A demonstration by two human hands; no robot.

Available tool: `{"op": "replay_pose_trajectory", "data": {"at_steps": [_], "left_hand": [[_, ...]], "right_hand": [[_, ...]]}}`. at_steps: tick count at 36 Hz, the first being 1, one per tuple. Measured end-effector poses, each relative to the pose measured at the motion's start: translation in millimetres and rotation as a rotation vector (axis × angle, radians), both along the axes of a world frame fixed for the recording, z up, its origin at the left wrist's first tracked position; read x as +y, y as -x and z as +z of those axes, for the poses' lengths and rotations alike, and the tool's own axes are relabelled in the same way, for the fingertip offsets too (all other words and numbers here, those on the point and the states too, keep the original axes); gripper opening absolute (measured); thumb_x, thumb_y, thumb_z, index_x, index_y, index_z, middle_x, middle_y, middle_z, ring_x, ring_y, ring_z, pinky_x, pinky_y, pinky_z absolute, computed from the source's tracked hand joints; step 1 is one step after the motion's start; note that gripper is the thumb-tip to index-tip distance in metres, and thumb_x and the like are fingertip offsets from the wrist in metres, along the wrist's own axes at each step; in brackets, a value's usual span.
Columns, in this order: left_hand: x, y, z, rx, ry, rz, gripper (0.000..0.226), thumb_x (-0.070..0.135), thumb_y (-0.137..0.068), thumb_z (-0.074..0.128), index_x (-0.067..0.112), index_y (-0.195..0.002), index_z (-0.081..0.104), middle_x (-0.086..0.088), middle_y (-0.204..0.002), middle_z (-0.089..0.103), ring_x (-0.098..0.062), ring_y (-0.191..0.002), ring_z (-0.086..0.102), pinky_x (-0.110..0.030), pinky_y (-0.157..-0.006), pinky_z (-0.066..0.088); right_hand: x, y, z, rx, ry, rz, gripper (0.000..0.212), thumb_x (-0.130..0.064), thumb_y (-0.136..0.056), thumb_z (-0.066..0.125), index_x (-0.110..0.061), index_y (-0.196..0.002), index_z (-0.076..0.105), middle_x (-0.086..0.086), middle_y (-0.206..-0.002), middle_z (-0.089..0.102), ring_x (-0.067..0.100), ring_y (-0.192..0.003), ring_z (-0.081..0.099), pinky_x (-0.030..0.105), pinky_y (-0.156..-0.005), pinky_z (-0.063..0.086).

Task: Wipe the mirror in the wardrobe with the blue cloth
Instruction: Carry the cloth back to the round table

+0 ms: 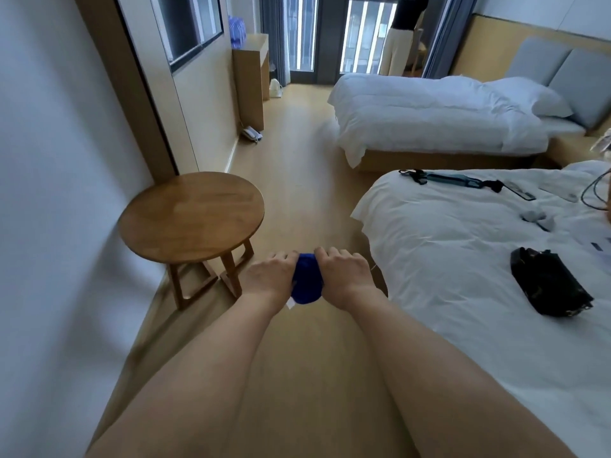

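The left hand [269, 279] and right hand [344, 276] both clench the bunched blue cloth [306, 280] between them at 6 o'clock, over the floor; no wardrobe mirror shows; the person would best fold it into a flat pad first

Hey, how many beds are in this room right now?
2. The near bed is at right beside the hands, with a black bag on it; the far bed lies beyond it, toward the windows. Others may be out of frame.
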State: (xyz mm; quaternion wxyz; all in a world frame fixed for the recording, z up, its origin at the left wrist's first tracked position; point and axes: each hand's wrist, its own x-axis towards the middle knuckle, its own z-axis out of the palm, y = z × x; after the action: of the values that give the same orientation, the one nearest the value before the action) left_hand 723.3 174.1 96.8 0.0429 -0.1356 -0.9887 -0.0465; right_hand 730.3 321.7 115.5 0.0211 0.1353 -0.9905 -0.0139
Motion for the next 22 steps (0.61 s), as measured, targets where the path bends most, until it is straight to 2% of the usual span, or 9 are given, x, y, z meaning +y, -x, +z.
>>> {"op": "replay_pose_trajectory", "data": {"at_steps": [10, 18, 22], "left_hand": [[7.2, 121.0, -13.8, 0.015, 0.008, 0.081, 0.037, 0.030, -0.090, 0.053, 0.023, -0.124, 0.042, 0.004, -0.111, 0.059, -0.016, -0.096, 0.056, -0.028, -0.060, 0.037], [37.9, 235.6, -3.7, -0.002, -0.045, 0.189, 0.036, 0.026, -0.090, 0.052, 0.021, -0.125, 0.042, 0.003, -0.116, 0.059, -0.017, -0.102, 0.054, -0.031, -0.073, 0.049], [51.9, 289.1, -1.2, -0.001, 0.007, 0.257, 0.033, 0.025, -0.092, 0.048, 0.020, -0.125, 0.042, 0.002, -0.117, 0.057, -0.018, -0.101, 0.054, -0.030, -0.076, 0.048]], "right_hand": [[6.1, 133.3, -11.1, -0.001, -0.014, 0.087, 0.040, -0.019, -0.085, 0.056, -0.017, -0.123, 0.043, 0.003, -0.114, 0.060, 0.023, -0.099, 0.060, 0.034, -0.085, 0.047], [32.6, 267.7, -4.0, 0.001, -0.040, 0.181, 0.042, -0.019, -0.084, 0.056, -0.017, -0.124, 0.043, 0.002, -0.114, 0.059, 0.023, -0.097, 0.059, 0.034, -0.084, 0.047], [43.0, 328.6, -4.9, -0.011, -0.057, 0.206, 0.043, -0.017, -0.082, 0.055, -0.016, -0.123, 0.042, 0.002, -0.113, 0.059, 0.023, -0.097, 0.059, 0.032, -0.080, 0.043]]}}
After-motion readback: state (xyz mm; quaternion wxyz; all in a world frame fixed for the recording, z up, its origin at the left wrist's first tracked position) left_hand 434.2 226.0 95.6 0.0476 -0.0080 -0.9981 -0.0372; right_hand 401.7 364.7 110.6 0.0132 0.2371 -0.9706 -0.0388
